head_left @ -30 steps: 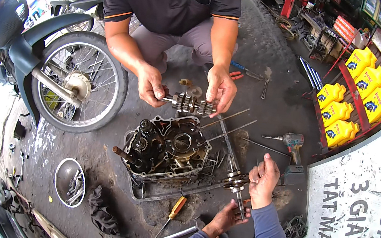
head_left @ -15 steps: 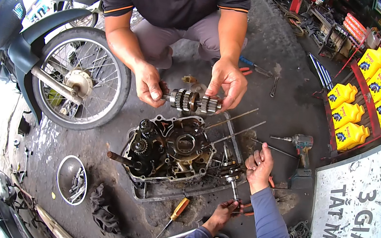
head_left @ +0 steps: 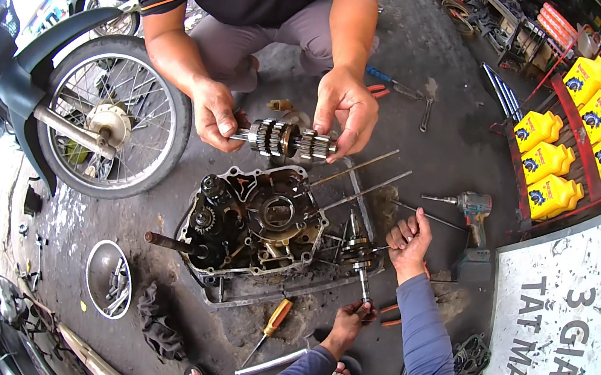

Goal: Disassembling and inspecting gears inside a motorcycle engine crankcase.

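Note:
By its lower shaft end, my left hand (head_left: 349,326) grips a crankshaft (head_left: 360,254), its fingers closed round the metal. The crankshaft stands tilted beside the right edge of an opened engine crankcase (head_left: 254,219). Next to its upper part is my right hand (head_left: 409,246), curled with one finger pointing up. A thin dark piece shows between that hand and the crankshaft, but what the fingers hold is unclear. Across from me, a co-worker's left hand (head_left: 348,110) and right hand (head_left: 217,117) hold a gear shaft (head_left: 276,139) level above the crankcase.
A cordless driver (head_left: 475,218) and a sign board (head_left: 567,298) are at right, below yellow oil bottles (head_left: 547,159). Nearer me lie a yellow-handled screwdriver (head_left: 277,319), a dark rag (head_left: 157,324) and a metal bowl (head_left: 95,278). A motorcycle wheel (head_left: 172,155) stands at left.
The whole view has shifted, so most things appear higher and farther left. My hands stay at the crankshaft, and the co-worker still holds the gear shaft.

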Tool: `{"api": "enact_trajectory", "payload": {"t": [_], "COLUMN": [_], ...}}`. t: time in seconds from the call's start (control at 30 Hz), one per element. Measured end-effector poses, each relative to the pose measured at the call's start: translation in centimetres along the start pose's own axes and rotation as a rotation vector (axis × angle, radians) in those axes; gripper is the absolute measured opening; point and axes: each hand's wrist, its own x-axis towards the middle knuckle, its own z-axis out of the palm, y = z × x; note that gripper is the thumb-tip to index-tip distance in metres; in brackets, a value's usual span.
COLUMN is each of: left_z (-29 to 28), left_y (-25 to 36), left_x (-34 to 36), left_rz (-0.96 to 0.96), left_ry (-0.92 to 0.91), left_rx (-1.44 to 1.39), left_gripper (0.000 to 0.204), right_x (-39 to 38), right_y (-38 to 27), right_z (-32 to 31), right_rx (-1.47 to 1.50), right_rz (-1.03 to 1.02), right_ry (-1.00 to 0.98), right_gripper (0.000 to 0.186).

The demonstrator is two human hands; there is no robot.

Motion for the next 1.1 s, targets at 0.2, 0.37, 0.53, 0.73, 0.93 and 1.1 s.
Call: {"api": "enact_trajectory", "payload": {"t": [0.2,0.37,0.53,0.73,0.93,1.1], "left_z": [0.9,1.4,2.2,2.2,10.2,20.7], "left_y": [0.4,1.3,0.6,2.7,12.0,9.4], "left_x": [-0.2,-0.1,0.7,-1.3,-6.8,-9.6], "left_rz": [-0.055,-0.147,-0.139,0.036,0.006,0.163], "left_ry": [0.05,0.053,0.056,0.004,-0.814,-0.549], "left_rx": [0.015,0.062,0.119,0.818,2.187,2.701], "left_gripper": [0.022,0.023,0.023,0.025,0.016,0.02], "right_x": [0.4,0.8,0.7,0.8,1.1,1.9], "right_y": [-0.9,-1.6,-2.0,-1.9,-2.3,-3.1], "right_z": [-0.8,-1.5,-2.0,-3.4,-6.9,-10.4], "right_rx": [0.017,0.011,-0.112,-0.307,-0.572,-0.644], "right_rz": [0.041,0.026,-0.05,-0.132,-0.226,-0.124], "right_ry": [-0.01,0.012,-0.048,0.019,0.046,0.063], "right_gripper": [0.047,0.046,0.041,0.036,0.02,0.017]}}
